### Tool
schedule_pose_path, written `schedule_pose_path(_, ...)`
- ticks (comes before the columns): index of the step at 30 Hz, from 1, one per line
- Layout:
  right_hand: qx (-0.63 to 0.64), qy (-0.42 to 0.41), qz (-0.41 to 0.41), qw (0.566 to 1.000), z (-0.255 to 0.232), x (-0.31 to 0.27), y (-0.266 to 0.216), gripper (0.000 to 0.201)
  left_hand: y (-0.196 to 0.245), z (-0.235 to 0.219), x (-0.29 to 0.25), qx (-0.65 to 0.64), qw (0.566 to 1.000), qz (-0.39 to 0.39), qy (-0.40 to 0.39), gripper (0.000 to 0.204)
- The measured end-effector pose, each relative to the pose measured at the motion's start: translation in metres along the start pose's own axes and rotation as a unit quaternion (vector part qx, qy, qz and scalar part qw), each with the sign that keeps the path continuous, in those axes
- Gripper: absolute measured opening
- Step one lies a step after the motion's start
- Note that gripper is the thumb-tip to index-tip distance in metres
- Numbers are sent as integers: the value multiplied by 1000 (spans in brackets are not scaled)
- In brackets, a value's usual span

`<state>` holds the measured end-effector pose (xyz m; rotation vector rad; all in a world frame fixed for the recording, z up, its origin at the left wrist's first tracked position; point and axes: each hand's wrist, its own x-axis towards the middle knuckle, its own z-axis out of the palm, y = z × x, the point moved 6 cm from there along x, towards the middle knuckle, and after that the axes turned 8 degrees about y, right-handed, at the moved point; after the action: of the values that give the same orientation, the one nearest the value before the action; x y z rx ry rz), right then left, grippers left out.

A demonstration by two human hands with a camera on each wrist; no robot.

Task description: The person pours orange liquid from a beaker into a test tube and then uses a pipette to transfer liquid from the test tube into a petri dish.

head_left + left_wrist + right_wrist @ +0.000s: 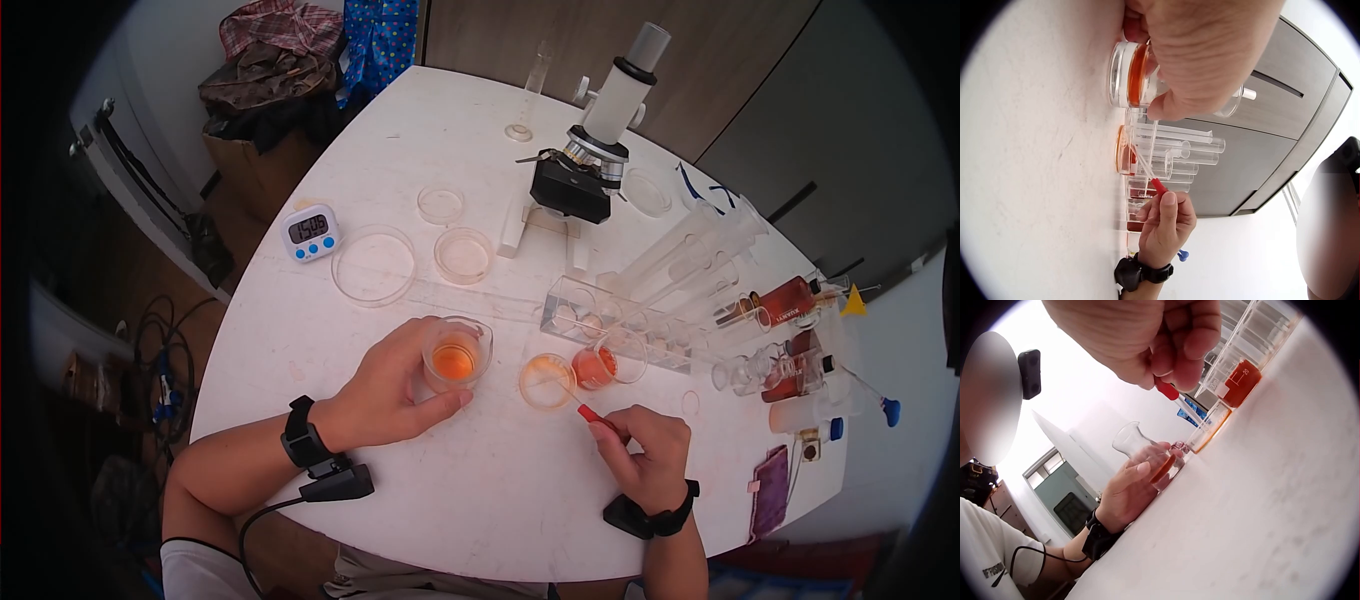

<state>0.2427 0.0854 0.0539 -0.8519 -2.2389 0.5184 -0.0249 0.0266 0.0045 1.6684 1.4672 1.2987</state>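
Observation:
My left hand [390, 385] grips a clear glass conical flask [455, 362] from its side, thumb along the near face. Orange liquid lies in the flask's bottom, and its flared neck shows in the right wrist view. Between thumb and fingers my right hand [648, 455] pinches a dropper by its red rubber bulb [587, 411]. The dropper's clear tube slants down and left into a shallow petri dish [530, 401] with pale orange liquid. Right beside that dish stands a small beaker [596, 368] of red-orange liquid.
Behind the beaker stands a clear rack [560, 318], with glass tubes [665, 270] leaning beyond it. A microscope [592, 150] stands at the back. Several bottles [785, 300] line the right edge. Left lie petri dishes [373, 265] and a white timer [311, 235]; a purple case [770, 490] lies front right.

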Motion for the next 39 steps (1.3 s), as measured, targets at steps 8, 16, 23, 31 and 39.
schedule_pose_path(8,2,-12,15,1000,2,-1,1,12,-1,0,0,0,1000,-2,-1,52)
schedule_pose_path(16,8,-22,22,999,3,-2,1,16,-2,1,0,-7,1000,-5,-4,52)
schedule_pose_path(23,10,10,8,1000,-2,-3,-2,18,-2,0,0,-14,1000,-10,-8,52)
schedule_pose_path(31,37,114,-61,991,-22,-12,-3,18,-1,0,0,-22,1000,-18,-5,52)
schedule_pose_path(39,56,298,-18,953,-43,-32,20,19,-1,0,0,-21,1000,-11,-4,51)
